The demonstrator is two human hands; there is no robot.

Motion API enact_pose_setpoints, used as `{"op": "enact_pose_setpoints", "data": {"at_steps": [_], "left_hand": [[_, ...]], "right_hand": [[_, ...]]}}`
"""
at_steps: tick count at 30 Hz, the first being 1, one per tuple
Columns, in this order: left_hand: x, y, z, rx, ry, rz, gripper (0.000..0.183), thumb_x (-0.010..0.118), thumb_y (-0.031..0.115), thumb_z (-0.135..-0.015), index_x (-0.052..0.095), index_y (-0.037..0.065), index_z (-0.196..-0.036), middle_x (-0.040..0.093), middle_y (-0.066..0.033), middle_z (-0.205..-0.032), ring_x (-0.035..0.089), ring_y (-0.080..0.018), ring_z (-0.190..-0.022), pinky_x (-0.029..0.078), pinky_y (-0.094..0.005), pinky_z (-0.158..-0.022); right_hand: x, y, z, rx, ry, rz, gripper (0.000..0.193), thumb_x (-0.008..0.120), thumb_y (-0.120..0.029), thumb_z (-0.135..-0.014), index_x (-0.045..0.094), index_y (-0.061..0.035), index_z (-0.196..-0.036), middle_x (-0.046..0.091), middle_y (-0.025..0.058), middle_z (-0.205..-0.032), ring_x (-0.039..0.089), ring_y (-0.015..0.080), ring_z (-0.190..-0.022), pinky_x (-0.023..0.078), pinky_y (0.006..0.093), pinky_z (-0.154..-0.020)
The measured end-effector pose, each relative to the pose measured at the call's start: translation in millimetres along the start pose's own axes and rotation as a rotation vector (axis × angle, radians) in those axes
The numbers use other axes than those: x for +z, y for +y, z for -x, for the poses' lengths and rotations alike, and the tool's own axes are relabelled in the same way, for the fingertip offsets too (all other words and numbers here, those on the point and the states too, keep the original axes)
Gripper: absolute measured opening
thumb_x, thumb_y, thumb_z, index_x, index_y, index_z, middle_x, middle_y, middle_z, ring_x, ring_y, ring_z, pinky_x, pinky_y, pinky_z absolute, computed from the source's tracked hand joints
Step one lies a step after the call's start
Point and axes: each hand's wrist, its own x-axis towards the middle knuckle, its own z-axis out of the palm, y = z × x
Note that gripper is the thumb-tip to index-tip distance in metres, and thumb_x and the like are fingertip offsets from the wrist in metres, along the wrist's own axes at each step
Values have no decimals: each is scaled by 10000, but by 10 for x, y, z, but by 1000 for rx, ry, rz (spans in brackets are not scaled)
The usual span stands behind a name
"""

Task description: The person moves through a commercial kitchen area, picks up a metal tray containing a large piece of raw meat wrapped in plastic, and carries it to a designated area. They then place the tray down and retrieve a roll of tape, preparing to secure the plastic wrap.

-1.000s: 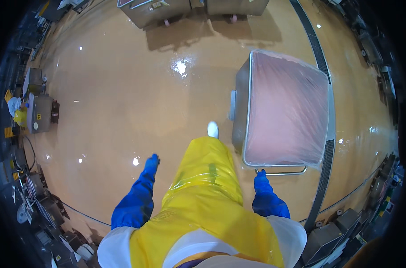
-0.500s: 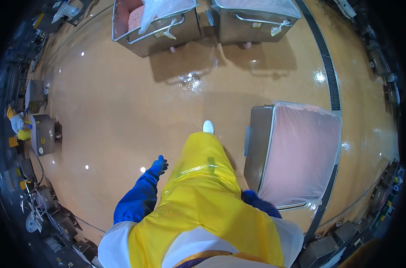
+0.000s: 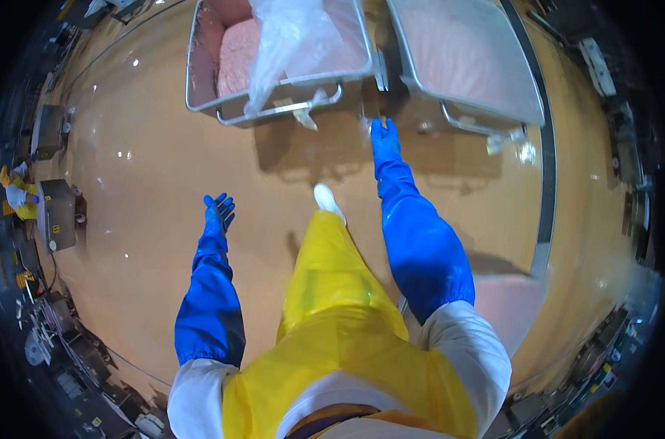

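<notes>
The left hand [image 3: 217, 212], gloved in blue, has its fingers spread and holds nothing. The right hand [image 3: 385, 135] is stretched out near the gap between the left bin [image 3: 325, 79] and right bin [image 3: 486, 110]; its fingers are too blurred to tell whether they pinch or touch anything. Both bins are boxy metal with tubular handles. Crumpled translucent film [image 3: 285, 40] partly covers the left one's grainy pink mass [image 3: 239, 62]; smoother film spans the right.

We're in a food-processing plant.
Steel bins [image 3: 203, 73] of pink, meat-like mass [image 3: 237, 58] around twelve o'clock, floor drain [image 3: 548, 197] at three, aproned co-worker [image 3: 25, 211] at nine.
</notes>
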Motion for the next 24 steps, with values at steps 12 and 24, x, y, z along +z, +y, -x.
{"op": "enact_pose_setpoints", "data": {"at_steps": [12,24], "left_hand": [[667,1973,-1816,165,419,197,741,315,674,-947,339,146,-1466,438,-97,-1457,437,-256,-1322,321,-465,-1079],[1028,1949,-2404,287,901,-35,663,409,526,-952,641,-93,-905,656,-130,-814,567,-257,-721,468,-447,-666]], "right_hand": [[1676,-654,-1321,347,724,-246,412,469,-331,-1004,609,27,-1152,663,226,-1037,623,315,-897,512,374,-821],[1471,-758,-1985,201,675,-138,414,522,-291,-986,588,77,-1164,645,228,-1081,610,308,-954,474,392,-886]]}}
